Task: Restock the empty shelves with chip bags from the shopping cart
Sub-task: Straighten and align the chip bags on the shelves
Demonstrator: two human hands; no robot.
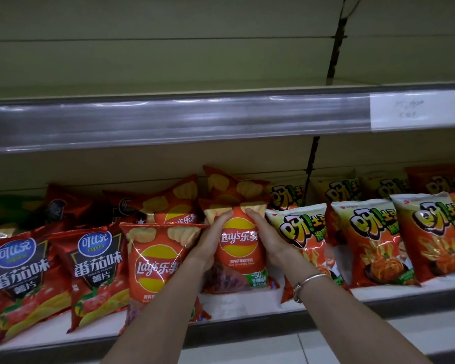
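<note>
Lay's bag (238,243) gripped between hands (209,240) (268,239), upright

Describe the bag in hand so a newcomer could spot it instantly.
Start at the stocked lower shelf, beneath the upper shelf with the white tag. Near its middle an orange Lay's bag stands upright, left of the pale snack bags. Only it is gripped, by the left hand and right hand.

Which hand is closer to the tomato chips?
Left. The left hand holds the left side of the held Lay's bag, toward the Copico tomato chips; the right hand holds its right side, farther away.
</note>
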